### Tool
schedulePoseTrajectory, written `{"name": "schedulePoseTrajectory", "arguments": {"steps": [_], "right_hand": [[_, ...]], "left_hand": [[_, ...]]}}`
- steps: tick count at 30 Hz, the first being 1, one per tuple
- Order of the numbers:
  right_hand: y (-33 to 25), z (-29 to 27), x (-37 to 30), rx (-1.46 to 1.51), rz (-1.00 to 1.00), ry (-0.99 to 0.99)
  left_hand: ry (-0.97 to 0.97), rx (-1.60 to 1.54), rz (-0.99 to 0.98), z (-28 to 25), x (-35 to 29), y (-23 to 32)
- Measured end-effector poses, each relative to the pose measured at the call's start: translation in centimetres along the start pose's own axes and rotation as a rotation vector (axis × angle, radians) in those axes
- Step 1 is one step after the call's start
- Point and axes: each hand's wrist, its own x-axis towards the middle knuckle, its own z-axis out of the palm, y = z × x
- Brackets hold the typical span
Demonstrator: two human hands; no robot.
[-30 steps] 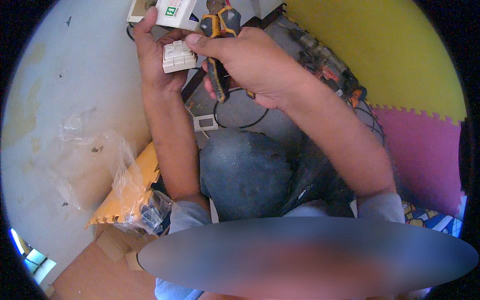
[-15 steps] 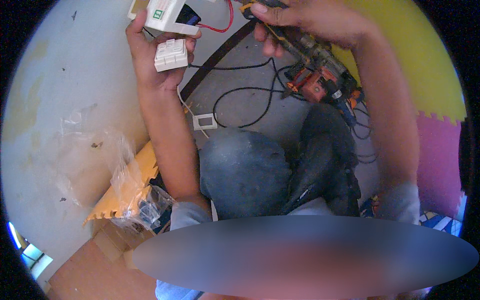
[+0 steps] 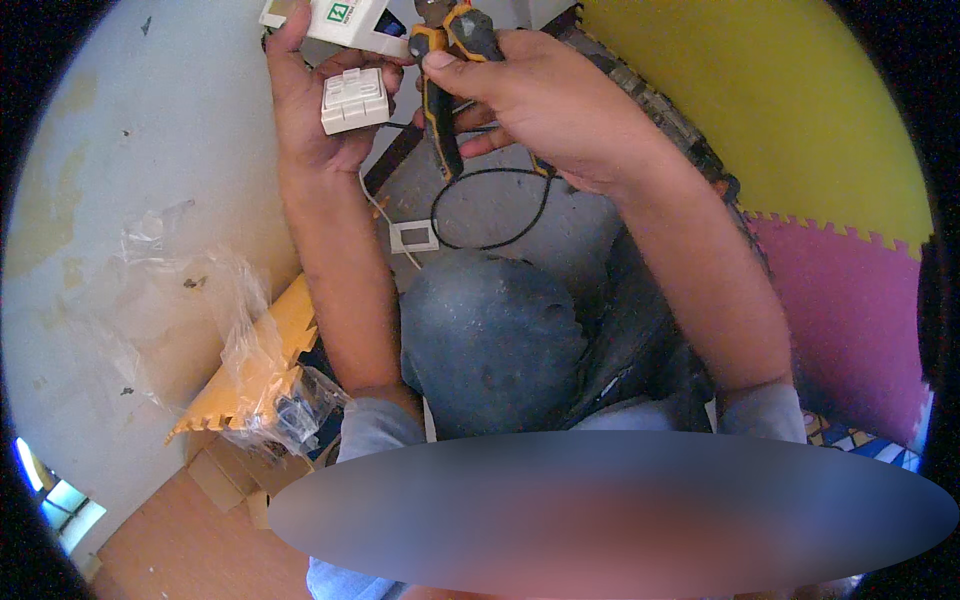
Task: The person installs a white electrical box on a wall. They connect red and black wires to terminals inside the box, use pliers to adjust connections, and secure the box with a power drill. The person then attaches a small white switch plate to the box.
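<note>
Left hand (image 3: 305,130): thumb and fingers pinching one white box (image 3: 350,25), far left; one white block (image 3: 355,103) nearer, against same hand. Right hand (image 3: 550,100): fingers wrapped round one pair of pliers (image 3: 437,120), right of box. Nearer: one white frame (image 3: 418,248), one black cable (image 3: 490,171).

Two grips are in view, one left grip (image 3: 303,115) and one right grip (image 3: 545,110), on two bare forearms (image 3: 345,265) with two grey-blue sleeves (image 3: 765,412). There is one pair of pliers (image 3: 440,130), with black-and-yellow handles. White plastic pieces number three: one box (image 3: 362,33), one small square module (image 3: 355,108) and one rectangular frame (image 3: 433,237). One green label (image 3: 338,12) shows on the box. One thin white wire (image 3: 377,203) and one loop of black cable (image 3: 487,247) count separately. Toothed-edge mats come to three: one yellow mat (image 3: 760,110), one pink mat (image 3: 840,310), one orange mat (image 3: 200,410). Dark trouser legs (image 3: 490,340) number two. Pieces of crumpled clear plastic (image 3: 250,345) overlap too much to count.
</note>
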Motion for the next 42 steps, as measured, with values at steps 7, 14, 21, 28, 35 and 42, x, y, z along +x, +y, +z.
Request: {"name": "schedulePoseTrajectory", "arguments": {"steps": [7, 14, 21, 28, 35, 42], "right_hand": [[0.2, 1.6, 0.0, 0.049, -0.032, 0.090], [1.7, 2.4, 1.2, -0.159, -0.244, 0.258], [1.9, 2.7, 1.3, -0.179, -0.325, 0.220], [1.1, 2.9, 1.1, -0.215, -0.309, 0.219], [-2.8, 1.8, -0.4, -0.300, -0.169, 0.142], [-6.0, -0.2, -1.8, -0.269, 0.065, -0.118]], "left_hand": [[-0.108, 0.033, 0.011, -0.3, 0.4, -0.7], [-0.198, 0.070, -0.005, -1.2, 0.7, -0.7], [0.201, -0.035, -0.260, -1.0, 0.8, 0.0], [-0.118, 0.110, -0.041, -0.2, 0.0, -0.5], [-0.107, 0.144, 0.046, -0.5, 0.6, -1.2], [-0.007, 0.013, 0.070, -0.5, 0.8, -1.1]]}}
